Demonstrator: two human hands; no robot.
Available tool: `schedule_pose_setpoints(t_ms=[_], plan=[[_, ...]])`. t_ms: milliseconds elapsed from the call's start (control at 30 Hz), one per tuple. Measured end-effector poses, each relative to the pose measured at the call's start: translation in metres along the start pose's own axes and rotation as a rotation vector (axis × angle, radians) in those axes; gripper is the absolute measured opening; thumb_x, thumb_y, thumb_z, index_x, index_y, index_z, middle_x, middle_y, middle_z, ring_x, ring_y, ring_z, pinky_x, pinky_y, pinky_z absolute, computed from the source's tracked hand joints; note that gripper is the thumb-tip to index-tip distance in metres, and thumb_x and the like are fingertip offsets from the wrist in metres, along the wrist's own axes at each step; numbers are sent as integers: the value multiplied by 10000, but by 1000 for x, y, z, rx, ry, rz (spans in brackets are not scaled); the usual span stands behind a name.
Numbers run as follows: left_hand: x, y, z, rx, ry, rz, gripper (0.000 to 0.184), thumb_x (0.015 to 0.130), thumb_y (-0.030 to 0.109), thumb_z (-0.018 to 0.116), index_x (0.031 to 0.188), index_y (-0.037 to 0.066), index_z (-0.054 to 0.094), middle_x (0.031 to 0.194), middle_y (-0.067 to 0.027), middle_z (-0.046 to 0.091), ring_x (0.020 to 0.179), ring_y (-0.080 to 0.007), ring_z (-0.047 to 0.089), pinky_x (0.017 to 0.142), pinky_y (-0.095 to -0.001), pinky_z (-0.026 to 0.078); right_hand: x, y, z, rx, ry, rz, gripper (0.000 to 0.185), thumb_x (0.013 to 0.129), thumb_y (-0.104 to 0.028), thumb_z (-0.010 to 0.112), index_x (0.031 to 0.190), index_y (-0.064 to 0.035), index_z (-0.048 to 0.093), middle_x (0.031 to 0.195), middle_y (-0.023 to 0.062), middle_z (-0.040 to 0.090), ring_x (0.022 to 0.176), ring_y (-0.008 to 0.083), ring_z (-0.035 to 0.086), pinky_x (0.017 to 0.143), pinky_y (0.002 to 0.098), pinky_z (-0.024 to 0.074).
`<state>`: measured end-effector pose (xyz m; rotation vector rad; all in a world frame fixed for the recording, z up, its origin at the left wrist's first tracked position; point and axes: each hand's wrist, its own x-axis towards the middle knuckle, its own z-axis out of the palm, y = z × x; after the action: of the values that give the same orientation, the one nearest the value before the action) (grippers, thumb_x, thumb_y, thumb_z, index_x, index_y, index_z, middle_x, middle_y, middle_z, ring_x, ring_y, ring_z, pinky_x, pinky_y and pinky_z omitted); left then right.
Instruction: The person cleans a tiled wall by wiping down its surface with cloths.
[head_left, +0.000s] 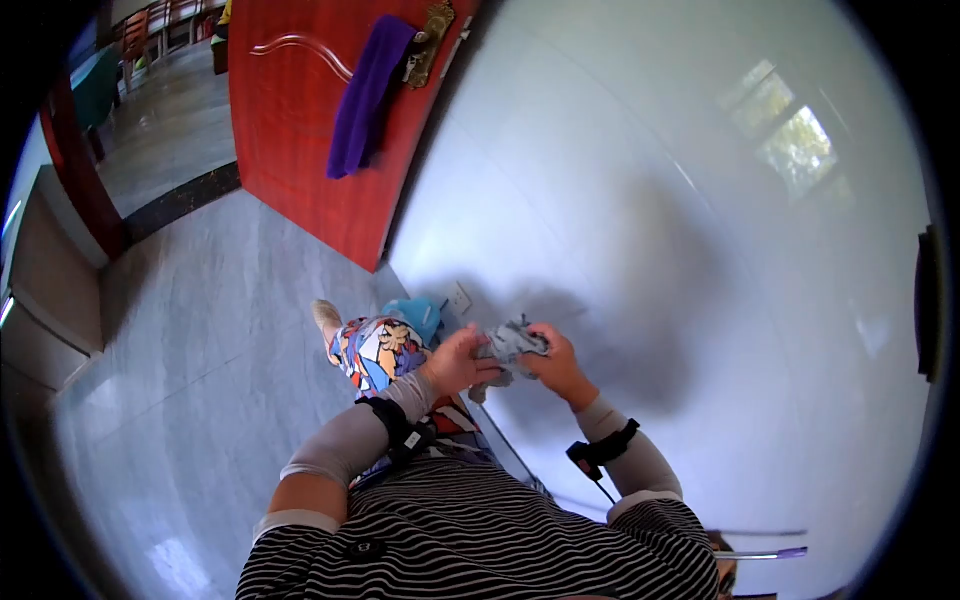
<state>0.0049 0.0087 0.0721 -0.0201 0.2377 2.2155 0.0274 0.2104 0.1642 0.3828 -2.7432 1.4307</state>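
Note:
A crumpled grey cloth [512,343] is bunched between my two hands, in front of my body and close to the white wall. My left hand [457,362] grips its left side, the fingers partly folded into it. On the other side my right hand [560,366] pinches the cloth between thumb and fingers. One end of the cloth hangs down below the left fingers. Below and to the left of the hands is a light blue bag-like thing [415,316] near the foot of the wall, partly hidden by my patterned trousers.
A red door [300,140] stands open at the upper left, a purple towel [370,100] hanging over its handle. The white tiled wall [640,150] fills the right side, with a socket [459,297] low down. A cabinet [55,290] stands at the left on the grey floor [200,340].

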Motion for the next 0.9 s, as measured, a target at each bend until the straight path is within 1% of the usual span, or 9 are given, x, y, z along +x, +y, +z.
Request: schedule_pose_setpoints(t_ms=[67,133,300,467,533,633,700,733,900], plan=[[1,4,-26,60,88,25,346,880,416,577,1049,115,581,1184,-69,508,1080,-256,503,926,-438,394,8,-41,-18,56,53,55,383,715,-50,695,1069,-35,550,934,78,604,861,143,571,743,296,485],[2,3,-39,117,185,45,320,874,412,594,1022,128,586,1104,-50,550,1007,-222,543,874,-396,438,19,-71,-55,-232,202,-175,379,712,-20,676,1069,-49,551,961,73,595,885,145,564,765,304,479],[8,2,-30,138,129,151,119,904,300,606,876,197,553,742,85,537,611,-42,540,510,-176,430,36,-142,-172,-355,428,-282,477,685,48,642,1142,-41,536,1050,54,569,971,150,529,860,291,440],[13,7,-36,48,206,209,91,919,144,562,1006,140,536,760,36,526,586,-75,512,498,-191,435,34,-218,-307,-1000,1249,-685,444,767,-61,670,1192,-30,547,1183,125,568,1065,235,561,920,314,430],[12,7,-34,57,219,208,91,919,147,566,1006,142,539,768,33,530,597,-78,516,510,-192,440,25,-241,-359,-1361,1556,-898,459,746,-165,709,1142,22,574,1146,239,562,1114,364,507,953,395,414],[11,7,-33,78,196,196,86,917,146,572,1001,145,554,810,21,550,630,-82,519,544,-191,450,29,-223,-431,-1772,1596,-724,517,745,-350,683,1095,21,594,1236,251,501,1155,429,451,919,515,388],[11,7,-33,60,228,185,79,919,138,565,998,143,566,843,15,566,641,-80,515,546,-190,449,52,-204,-393,-1903,1556,-254,516,750,-407,658,1082,-14,610,1289,218,475,1198,388,434,876,541,389],[12,6,-39,90,234,181,88,925,141,556,1012,142,567,862,8,575,635,-78,507,541,-191,442,57,-210,-355,-1855,1463,-456,487,739,-385,662,1108,-72,609,1299,187,482,1218,348,429,836,537,386],[10,1,-35,169,207,159,74,938,172,543,1005,148,562,829,27,551,624,-71,499,551,-197,440,93,-149,-255,-1683,899,-558,634,610,-185,705,1222,-182,540,1365,143,429,1274,353,380,873,522,349]])
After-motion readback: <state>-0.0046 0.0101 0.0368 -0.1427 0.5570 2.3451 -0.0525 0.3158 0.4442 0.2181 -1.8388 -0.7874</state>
